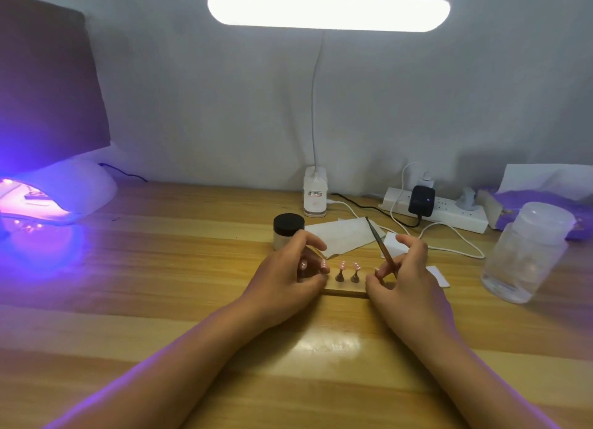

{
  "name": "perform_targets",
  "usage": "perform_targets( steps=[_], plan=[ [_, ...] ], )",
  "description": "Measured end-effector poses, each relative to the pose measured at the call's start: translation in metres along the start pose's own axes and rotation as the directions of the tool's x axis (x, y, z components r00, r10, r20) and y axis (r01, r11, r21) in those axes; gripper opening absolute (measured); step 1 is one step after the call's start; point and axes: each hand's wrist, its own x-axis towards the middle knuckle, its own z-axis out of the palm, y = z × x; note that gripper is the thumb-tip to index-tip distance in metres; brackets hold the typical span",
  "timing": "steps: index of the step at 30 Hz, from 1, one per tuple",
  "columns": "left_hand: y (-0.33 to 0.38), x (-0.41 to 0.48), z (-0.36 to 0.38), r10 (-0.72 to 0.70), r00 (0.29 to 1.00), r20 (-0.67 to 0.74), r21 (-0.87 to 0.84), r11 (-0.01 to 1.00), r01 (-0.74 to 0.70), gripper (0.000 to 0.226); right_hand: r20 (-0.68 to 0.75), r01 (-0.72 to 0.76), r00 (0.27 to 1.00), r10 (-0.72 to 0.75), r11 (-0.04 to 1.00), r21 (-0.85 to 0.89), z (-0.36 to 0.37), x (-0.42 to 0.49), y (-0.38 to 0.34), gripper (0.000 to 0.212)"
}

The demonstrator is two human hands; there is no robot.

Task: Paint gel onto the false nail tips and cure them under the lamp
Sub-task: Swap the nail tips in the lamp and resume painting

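Wooden strip [345, 291] on tabletop [160, 268] carries pink nail tips [343, 265]. Left hand [288, 277] fingers curl round its left end, right hand [407, 277] pinches brush [378, 242] at its right end. An uneven lift could topple the tips. Lamp [57, 191] glows far left.

Pale, glossy striped-wood worktop [160, 300], washed violet toward nine o'clock.

At centre, a small wooden strip [346, 291]; at eleven o'clock just beyond it, a black-lidded jar [288, 231]; at twelve, a creased paper sheet [343, 236], and a white clamp base [315, 192] at the far edge; at one to two, a white power strip [449, 216] with plugs and cables; at three, a clear lidded jar [529, 252]; at ten, a white curing lamp [80, 187] glowing violet.
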Motion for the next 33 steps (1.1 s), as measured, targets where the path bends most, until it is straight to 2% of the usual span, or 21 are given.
perform_targets(
  steps=[6,13,22,25,29,33],
  plan=[
    [0.0001,0.0022,0.0017,-0.022,0.997,-0.073,0.033,0.999,0.025,0.039,-0.001,-0.002,1.000,0.002,1.000,-0.023,-0.0004,-0.0013,-0.0023,0.069],
    [0.0035,-0.0006,0.0004,-0.045,0.999,-0.005,0.014,0.999,0.046,0.034,0.021,-0.011,1.000,0.012,1.000,-0.026,-0.0015,-0.0024,-0.0043,0.071],
    [0.0006,0.0000,0.0005,-0.045,0.999,-0.025,-0.010,0.999,0.045,0.036,0.047,-0.025,0.999,0.026,0.999,-0.025,0.0012,-0.0003,0.0007,0.066],
    [0.0034,-0.0004,0.0026,-0.021,1.000,-0.020,0.065,0.998,0.022,0.041,0.049,-0.013,0.999,0.014,1.000,-0.008,0.0014,0.0005,0.0027,0.069],
    [0.0072,-0.0031,0.0069,0.113,0.992,-0.065,0.268,0.959,-0.092,0.041,0.104,0.017,0.994,-0.018,1.000,0.005,0.0003,-0.0003,0.0022,0.073],
    [0.0071,-0.0037,0.0087,0.170,0.981,-0.090,0.308,0.942,-0.135,0.033,0.137,0.021,0.990,-0.021,1.000,-0.005,-0.0024,-0.0014,-0.0022,0.070]
  ],
)
